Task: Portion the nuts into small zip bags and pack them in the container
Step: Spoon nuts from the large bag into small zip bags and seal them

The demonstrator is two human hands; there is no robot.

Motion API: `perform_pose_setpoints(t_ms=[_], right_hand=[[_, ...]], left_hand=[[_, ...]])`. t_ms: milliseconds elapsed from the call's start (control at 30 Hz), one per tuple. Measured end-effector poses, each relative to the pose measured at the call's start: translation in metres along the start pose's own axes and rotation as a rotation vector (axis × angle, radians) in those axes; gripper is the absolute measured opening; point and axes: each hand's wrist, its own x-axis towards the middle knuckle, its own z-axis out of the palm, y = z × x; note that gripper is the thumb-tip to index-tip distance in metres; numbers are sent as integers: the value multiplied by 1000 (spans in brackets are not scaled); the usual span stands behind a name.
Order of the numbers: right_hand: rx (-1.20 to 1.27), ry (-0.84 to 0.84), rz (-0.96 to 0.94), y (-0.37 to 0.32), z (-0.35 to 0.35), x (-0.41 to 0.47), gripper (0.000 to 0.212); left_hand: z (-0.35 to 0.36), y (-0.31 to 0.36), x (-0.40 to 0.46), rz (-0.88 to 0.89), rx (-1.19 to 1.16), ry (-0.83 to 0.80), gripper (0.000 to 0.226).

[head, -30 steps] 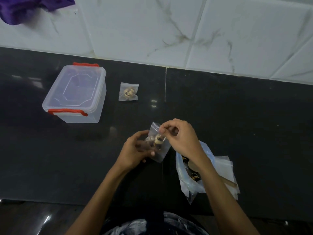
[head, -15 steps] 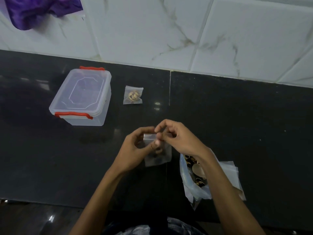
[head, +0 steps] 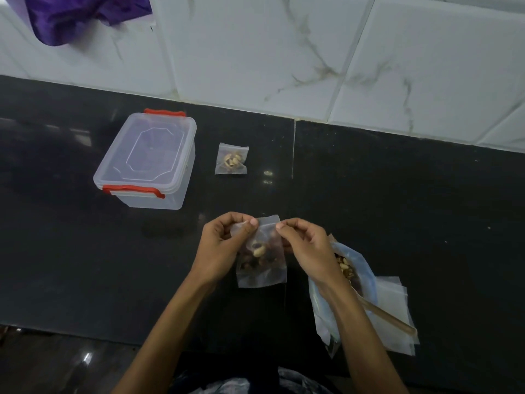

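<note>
Both hands work at the top edge of a small zip bag (head: 261, 263) holding nuts: the left hand (head: 220, 248) pinches one corner between thumb and forefinger, the right hand (head: 308, 248) pinches the other — sealing it, most likely. One filled bag (head: 231, 160) already lies on the dark counter (head: 397, 209) beside the lidded container (head: 147, 163), not yet packed. The big nut bag (head: 345, 268) and spare empty bags (head: 395, 308) sit at the right, so portions remain — and the container's lid is on
</note>
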Motion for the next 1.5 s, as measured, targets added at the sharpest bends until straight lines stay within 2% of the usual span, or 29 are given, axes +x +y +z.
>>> perform_pose_setpoints(t_ms=[233,433,533,667,767,867,933,1067,1167,1267,1333,1400,1500], right_hand=[[-3,119,-69,4,20,-2,20],[-1,110,-59,9,33,-5,10],[11,136,-57,11,40,-6,13],[6,176,-31,8,52,-7,13],[90,236,21,9,61,-7,13],[118,272,53,8,67,-6,13],[171,268,75,6,68,-6,14],[106,212,90,4,70,-6,20],[102,242,78,6,72,-3,15],[128,262,103,5,72,1,13],[122,296,121,6,69,5,13],[144,309,153,8,67,9,16],[286,253,238,11,63,15,22]], left_hand=[[-1,5,3,-27,3,-48,13],[-13,5,8,-140,35,-20,50],[-24,6,9,-185,56,-17,73],[-27,6,10,-312,46,9,87],[-33,8,9,-397,-75,-4,66],[-36,7,6,-370,-130,-65,32],[-38,7,6,-354,-128,-56,20],[-44,8,12,-321,-32,-98,22],[-44,8,13,-299,12,-115,22],[-43,10,13,-291,16,-151,31],[-46,11,12,-282,8,-169,28],[-49,9,14,-268,-6,-119,21],[-52,4,19,-276,-84,82,18]])
